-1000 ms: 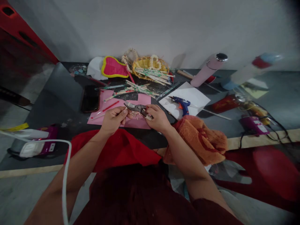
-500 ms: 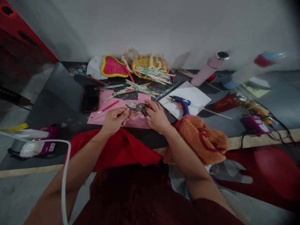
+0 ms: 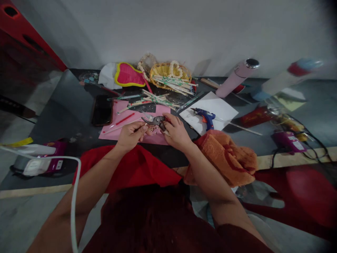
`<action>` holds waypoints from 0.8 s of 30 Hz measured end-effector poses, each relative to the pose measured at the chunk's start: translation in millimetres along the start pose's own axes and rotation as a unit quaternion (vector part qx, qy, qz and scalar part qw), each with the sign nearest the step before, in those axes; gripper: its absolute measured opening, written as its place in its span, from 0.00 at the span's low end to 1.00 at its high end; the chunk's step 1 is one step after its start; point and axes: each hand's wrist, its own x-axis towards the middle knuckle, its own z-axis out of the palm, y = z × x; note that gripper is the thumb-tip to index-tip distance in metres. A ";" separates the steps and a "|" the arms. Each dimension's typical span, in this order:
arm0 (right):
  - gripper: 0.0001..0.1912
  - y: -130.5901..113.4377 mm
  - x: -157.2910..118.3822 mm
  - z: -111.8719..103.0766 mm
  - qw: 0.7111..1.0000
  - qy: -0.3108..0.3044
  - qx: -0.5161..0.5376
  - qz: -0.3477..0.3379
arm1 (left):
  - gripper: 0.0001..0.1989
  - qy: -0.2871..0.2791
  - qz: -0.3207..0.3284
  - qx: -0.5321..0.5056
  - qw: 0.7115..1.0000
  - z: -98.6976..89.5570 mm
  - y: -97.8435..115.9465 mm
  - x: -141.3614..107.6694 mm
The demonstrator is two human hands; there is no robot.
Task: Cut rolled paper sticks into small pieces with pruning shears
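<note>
Clearly, the right hand (image 3: 178, 132) grips the pruning shears (image 3: 158, 121), blades (image 3: 149, 122) beyond its fingers, near a pale piece (image 3: 145, 124) pinched in the left hand (image 3: 131, 134).

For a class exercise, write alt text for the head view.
The right hand holds pruning shears; the left hand pinches a pale piece beside them, above pink paper. Behind are chopsticks and a wicker basket; rightward, a glue gun.
</note>
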 end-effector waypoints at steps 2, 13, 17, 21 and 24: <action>0.16 -0.6 -0.3 -0.1 1.000 0.002 -0.002 0.001 | 0.14 -0.003 0.000 0.014 1.000 0.0 -0.4 -0.2; 0.27 -1.3 0.2 7.6 0.995 0.062 0.073 0.038 | 0.13 0.016 0.029 0.098 0.995 -0.2 10.5 -1.9; 0.34 -3.8 0.9 5.7 0.999 0.015 0.024 0.044 | 0.12 0.018 0.043 0.122 0.991 0.9 14.2 -2.8; 0.32 -5.1 0.6 1.1 0.998 0.003 0.000 0.057 | 0.12 0.019 0.046 0.131 0.990 2.4 15.0 -3.7; 0.33 -6.4 0.0 -1.2 0.998 0.000 -0.005 0.066 | 0.12 0.027 0.046 0.136 0.989 2.8 15.7 -4.0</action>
